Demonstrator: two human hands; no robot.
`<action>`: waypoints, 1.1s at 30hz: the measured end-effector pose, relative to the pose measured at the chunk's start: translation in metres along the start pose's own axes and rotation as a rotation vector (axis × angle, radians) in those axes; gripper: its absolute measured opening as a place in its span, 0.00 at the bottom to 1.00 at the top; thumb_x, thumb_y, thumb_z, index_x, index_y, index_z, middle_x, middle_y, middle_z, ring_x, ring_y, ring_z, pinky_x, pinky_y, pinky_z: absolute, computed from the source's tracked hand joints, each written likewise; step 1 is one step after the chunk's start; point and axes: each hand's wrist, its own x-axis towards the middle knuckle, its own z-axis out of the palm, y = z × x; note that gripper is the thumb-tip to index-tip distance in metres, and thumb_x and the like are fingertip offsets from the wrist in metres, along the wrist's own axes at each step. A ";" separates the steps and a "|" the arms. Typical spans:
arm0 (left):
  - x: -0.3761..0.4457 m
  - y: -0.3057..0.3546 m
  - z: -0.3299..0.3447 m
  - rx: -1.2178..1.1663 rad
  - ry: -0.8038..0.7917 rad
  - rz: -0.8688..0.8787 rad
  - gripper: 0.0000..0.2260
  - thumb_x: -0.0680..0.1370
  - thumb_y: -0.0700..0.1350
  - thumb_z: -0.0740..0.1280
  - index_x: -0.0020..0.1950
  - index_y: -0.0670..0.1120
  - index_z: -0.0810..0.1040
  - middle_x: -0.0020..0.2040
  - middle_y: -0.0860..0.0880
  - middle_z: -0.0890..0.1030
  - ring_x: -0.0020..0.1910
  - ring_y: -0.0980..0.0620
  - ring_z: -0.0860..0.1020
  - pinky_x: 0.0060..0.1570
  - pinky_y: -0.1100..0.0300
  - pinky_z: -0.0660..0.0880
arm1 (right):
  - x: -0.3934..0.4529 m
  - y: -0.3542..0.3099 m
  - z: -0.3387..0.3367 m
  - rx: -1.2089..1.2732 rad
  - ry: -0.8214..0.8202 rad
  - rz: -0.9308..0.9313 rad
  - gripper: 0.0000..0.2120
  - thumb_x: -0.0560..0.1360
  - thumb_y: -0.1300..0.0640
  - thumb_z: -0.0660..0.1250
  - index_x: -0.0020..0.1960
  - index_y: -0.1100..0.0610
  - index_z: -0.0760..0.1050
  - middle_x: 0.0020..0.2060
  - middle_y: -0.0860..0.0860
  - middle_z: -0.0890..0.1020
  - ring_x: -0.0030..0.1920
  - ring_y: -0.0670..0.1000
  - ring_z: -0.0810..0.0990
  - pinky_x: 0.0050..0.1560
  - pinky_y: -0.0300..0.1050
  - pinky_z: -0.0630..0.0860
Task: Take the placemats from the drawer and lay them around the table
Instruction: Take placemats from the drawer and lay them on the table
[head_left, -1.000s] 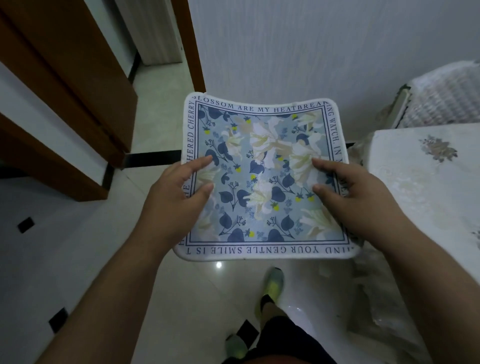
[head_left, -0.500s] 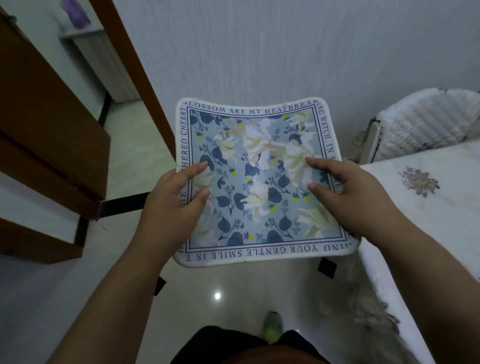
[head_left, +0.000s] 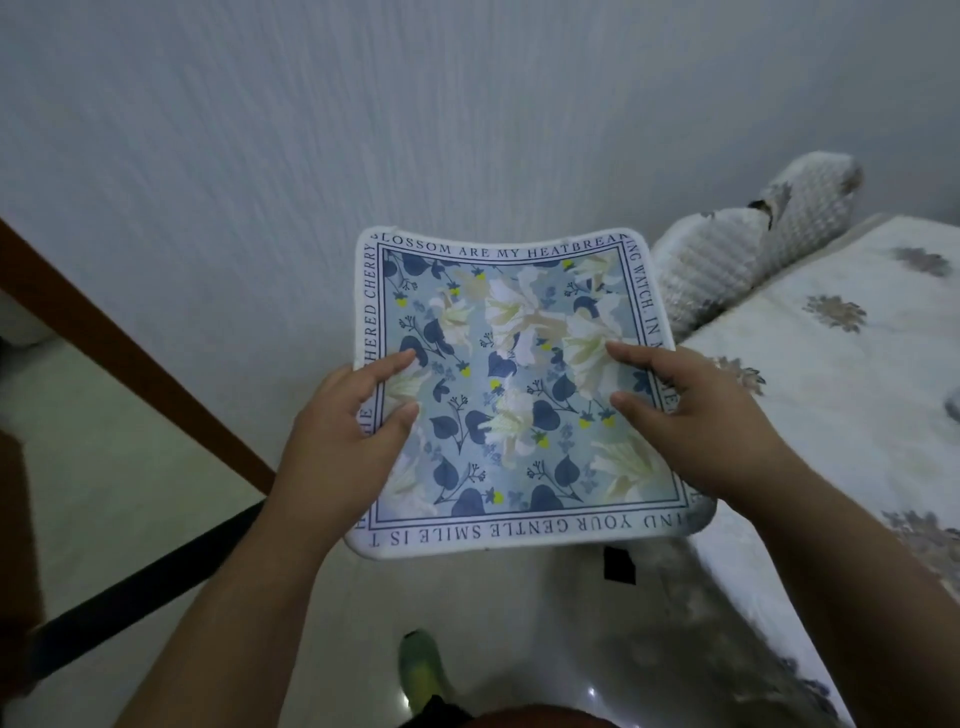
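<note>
Both hands hold the floral placemat (head_left: 514, 395) in the air beside the tabletop (head_left: 831, 364), left hand (head_left: 348, 441) and right hand (head_left: 691, 415) gripping opposite edges. It sags slightly, so it looks light and floppy; holding two sides should keep it flat.

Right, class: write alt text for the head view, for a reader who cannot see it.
Both hands, left and right, hold a blue floral placemat by its side edges above the floor, thumbs on top. A cloth-covered table stands to the right.
</note>
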 end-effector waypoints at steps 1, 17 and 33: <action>0.014 -0.003 -0.003 -0.016 -0.021 0.020 0.19 0.79 0.45 0.71 0.67 0.63 0.78 0.58 0.66 0.74 0.53 0.80 0.70 0.46 0.85 0.64 | 0.006 -0.005 0.003 -0.008 0.020 0.023 0.22 0.76 0.49 0.71 0.69 0.39 0.75 0.62 0.43 0.77 0.61 0.44 0.75 0.65 0.45 0.72; 0.172 -0.033 -0.006 -0.086 -0.325 0.208 0.19 0.79 0.44 0.71 0.66 0.63 0.77 0.57 0.67 0.74 0.54 0.80 0.71 0.49 0.85 0.63 | 0.054 -0.045 0.037 -0.071 0.226 0.300 0.23 0.77 0.50 0.71 0.71 0.40 0.73 0.56 0.42 0.71 0.56 0.46 0.73 0.61 0.50 0.76; 0.323 -0.002 0.065 0.038 -0.318 0.214 0.18 0.80 0.47 0.70 0.67 0.64 0.77 0.55 0.72 0.71 0.51 0.81 0.70 0.45 0.82 0.67 | 0.218 0.020 0.021 0.042 0.254 0.279 0.23 0.77 0.49 0.71 0.71 0.40 0.73 0.57 0.41 0.73 0.56 0.41 0.70 0.58 0.37 0.65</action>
